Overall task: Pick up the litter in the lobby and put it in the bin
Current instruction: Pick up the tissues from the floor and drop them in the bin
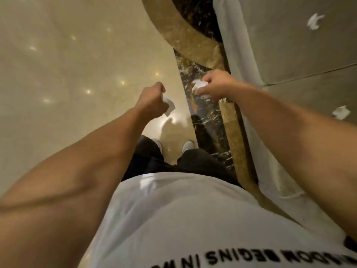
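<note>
My left hand (152,101) is closed around a crumpled white paper (170,107) that sticks out below the fist, above the shiny beige floor. Held out over the dark marble strip, my right hand (214,85) pinches another crumpled white paper (200,85). Two more white paper scraps lie on the grey cushioned seat to the right: one far up (314,21), one nearer beside my right forearm (341,112). No bin is in view.
A polished beige floor (67,74) fills the left. A dark marble band (204,117) with a gold border runs up the middle and curves left at the top. A grey upholstered seat (289,45) with a pale edge lies on the right. My feet stand between.
</note>
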Action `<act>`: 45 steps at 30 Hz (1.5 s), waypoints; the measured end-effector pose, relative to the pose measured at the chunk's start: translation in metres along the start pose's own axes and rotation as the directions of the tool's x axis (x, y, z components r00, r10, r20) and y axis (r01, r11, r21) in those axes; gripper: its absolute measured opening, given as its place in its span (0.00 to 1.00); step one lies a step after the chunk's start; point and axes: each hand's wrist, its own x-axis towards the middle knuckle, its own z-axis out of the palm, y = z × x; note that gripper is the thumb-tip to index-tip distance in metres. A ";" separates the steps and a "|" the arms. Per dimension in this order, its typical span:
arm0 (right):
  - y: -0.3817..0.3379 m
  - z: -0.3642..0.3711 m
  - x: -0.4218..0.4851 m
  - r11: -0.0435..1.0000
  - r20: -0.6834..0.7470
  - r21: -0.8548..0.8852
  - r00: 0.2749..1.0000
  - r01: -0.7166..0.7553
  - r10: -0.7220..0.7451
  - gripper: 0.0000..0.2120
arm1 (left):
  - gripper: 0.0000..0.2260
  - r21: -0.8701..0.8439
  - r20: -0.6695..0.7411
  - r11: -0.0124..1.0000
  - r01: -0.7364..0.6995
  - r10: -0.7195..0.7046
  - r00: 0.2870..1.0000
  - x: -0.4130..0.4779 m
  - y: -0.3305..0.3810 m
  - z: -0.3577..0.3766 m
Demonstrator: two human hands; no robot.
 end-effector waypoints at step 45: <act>0.262 0.488 -0.834 0.068 -0.054 0.997 -0.243 0.046 0.969 0.05 | 0.15 -0.190 0.894 0.219 -0.957 0.441 -0.077 -0.695 0.172 0.460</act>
